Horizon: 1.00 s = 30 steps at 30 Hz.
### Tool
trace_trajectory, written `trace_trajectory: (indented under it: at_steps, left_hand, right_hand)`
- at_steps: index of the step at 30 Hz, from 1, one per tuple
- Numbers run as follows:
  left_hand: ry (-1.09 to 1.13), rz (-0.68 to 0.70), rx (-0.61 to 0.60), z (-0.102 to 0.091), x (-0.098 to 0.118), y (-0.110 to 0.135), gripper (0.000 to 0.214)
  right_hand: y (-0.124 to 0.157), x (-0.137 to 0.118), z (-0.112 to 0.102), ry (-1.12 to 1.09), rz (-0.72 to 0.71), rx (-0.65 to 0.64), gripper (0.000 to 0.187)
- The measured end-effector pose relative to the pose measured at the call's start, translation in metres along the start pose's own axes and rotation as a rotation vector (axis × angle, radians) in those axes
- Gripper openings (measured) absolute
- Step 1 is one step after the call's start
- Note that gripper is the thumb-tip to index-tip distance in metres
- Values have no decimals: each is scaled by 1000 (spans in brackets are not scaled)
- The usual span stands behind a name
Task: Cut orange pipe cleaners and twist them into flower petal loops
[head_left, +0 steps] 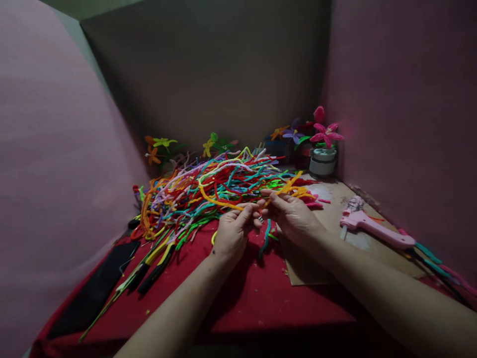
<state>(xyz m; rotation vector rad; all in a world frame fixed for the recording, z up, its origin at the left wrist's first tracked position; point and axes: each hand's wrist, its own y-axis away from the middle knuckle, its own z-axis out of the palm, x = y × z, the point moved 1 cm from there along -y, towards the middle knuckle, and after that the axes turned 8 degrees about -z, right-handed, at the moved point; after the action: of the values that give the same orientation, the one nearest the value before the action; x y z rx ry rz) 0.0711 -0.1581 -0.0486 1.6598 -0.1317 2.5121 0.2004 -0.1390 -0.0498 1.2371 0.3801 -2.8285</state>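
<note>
Both my hands meet near the middle of a red cloth (261, 303). My left hand (233, 231) is closed in a pinch on an orange-yellow pipe cleaner (216, 201) that loops back into the heap. My right hand (290, 214) is also closed in a pinch on the same orange-yellow pipe cleaner, which runs up to the right of it. A teal pipe cleaner (265, 238) hangs below the fingers. Behind the hands lies a big tangled heap of coloured pipe cleaners (208, 191).
A pink glue gun (372, 228) lies on brown cardboard (328, 268) at the right. Finished pipe-cleaner flowers stand at the back, one pink flower (325, 132) in a small pot (322, 161). A black flat object (93, 291) lies at the left. Pink walls close in on both sides.
</note>
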Motion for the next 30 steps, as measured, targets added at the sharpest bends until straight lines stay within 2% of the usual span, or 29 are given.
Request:
trace_trajectory:
  at_steps: [3, 7, 14, 17, 21, 26, 30]
  left_hand:
    - [-105, -37, 29, -4, 0, -1, 21]
    - [-212, 15, 126, -5, 8, 2, 18]
    - [-205, 39, 56, 1, 11, 6, 21]
    - [-221, 23, 27, 2, 10, 5, 26]
    - [-306, -10, 3, 1, 10, 5, 29]
    - [-389, -44, -10, 2, 11, 7, 32]
    - [-337, -74, -2, 4, 11, 8, 27]
  right_hand:
    - [0, 1, 0, 129, -37, 28, 26]
    - [4, 1, 3, 332, -44, 8, 28]
    - [12, -2, 9, 605, 15, -137, 27]
    - [15, -4, 12, 675, 39, -220, 26]
    - [15, -4, 10, 756, -8, -306, 28]
    - [14, 0, 7, 843, -48, -329, 32]
    - [15, 1, 8, 791, 80, -300, 25]
